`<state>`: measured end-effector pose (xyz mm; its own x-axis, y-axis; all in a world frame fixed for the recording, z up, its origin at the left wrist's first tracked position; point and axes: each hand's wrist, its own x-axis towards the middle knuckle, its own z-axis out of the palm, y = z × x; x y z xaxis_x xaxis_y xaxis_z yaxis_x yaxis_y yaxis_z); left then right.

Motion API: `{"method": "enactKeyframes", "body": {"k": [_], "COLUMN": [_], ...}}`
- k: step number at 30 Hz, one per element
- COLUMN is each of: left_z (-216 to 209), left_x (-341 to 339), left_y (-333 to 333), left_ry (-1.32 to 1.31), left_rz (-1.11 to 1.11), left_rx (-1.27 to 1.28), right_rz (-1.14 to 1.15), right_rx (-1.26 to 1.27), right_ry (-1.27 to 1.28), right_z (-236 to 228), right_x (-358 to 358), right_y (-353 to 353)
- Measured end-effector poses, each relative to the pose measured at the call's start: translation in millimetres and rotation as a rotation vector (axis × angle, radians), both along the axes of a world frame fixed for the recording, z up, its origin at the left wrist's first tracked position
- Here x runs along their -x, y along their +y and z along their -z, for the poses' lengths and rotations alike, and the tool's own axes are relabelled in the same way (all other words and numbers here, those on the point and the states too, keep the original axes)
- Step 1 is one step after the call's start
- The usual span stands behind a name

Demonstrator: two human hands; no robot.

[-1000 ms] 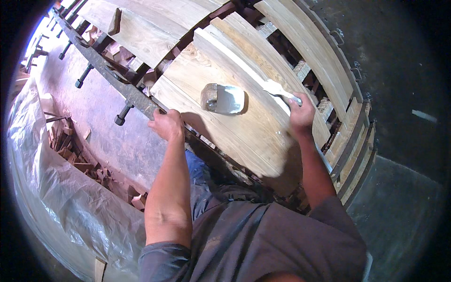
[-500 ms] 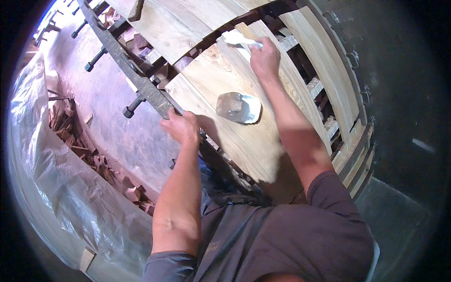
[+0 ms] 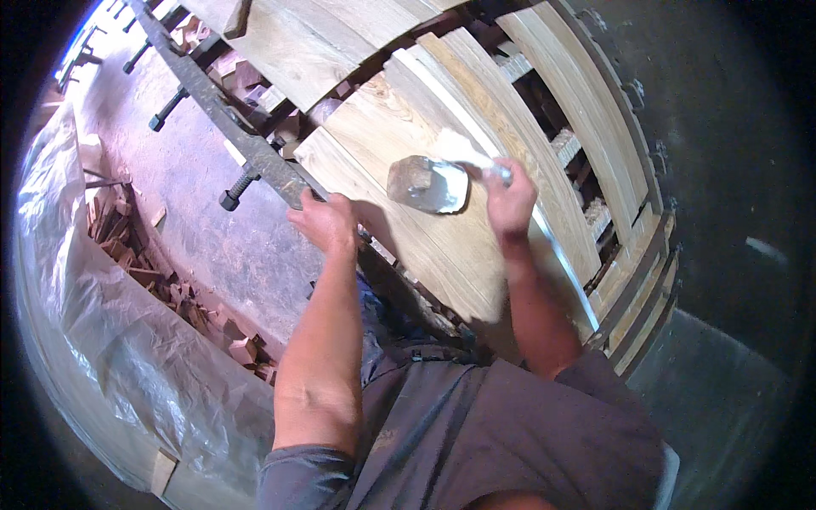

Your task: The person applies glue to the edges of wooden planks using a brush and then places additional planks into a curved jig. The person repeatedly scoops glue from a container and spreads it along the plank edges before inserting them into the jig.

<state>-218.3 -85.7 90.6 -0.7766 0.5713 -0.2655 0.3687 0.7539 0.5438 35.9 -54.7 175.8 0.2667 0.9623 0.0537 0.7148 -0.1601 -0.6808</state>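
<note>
My right hand [image 3: 512,197] is closed round the pale handle of a brush [image 3: 463,149] with white bristles. The bristles are just beyond a shallow container [image 3: 427,184], which has a brown block-like part at one side and white liquid, apparently glue, at the other. The container sits on pale wooden boards [image 3: 365,119]. Right of it, a white streak [image 3: 557,242] follows the long edge of a narrow board. My left hand [image 3: 325,223] is curled over the edge of a dark metal bar [image 3: 276,174] left of the boards, its fingertips partly hidden.
Bolts [image 3: 240,189] stick out leftward from the metal bar. More boards [image 3: 586,110] lie to the right, across dark gaps in the rack. Wood scraps [image 3: 161,280] lie beside clear plastic sheeting [image 3: 119,340] at the left. A small wooden piece [image 3: 238,19] rests on the far boards.
My right hand and the brush have come back from the board's far end to beside the container. A white streak now shows along the board edge. My left hand stays on the bar.
</note>
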Motion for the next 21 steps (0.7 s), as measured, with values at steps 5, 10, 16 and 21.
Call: {"method": "enactKeyframes", "body": {"k": [5, 10, 16, 21], "left_z": [-15, -16, -15, -18], "left_x": [-1, -2, -5, -4], "left_y": [4, 5, 5, 4], "left_ry": [-0.038, -0.004, -0.008, -0.06], "left_rz": [0.001, 0.022, 0.016, 0.027], "left_rx": [0.085, 0.103, 0.107, 0.11], "right_rz": [-0.069, -0.095, -0.025, 0.129], "right_rx": [0.124, 0.118, 0.32, 0.431], "right_ry": [-0.128, -0.143, -0.033, 0.099], "right_z": [31, 35, 9, -24], "right_x": [16, 5, -19, -46], "right_y": [-43, -36, -58, -84]}}
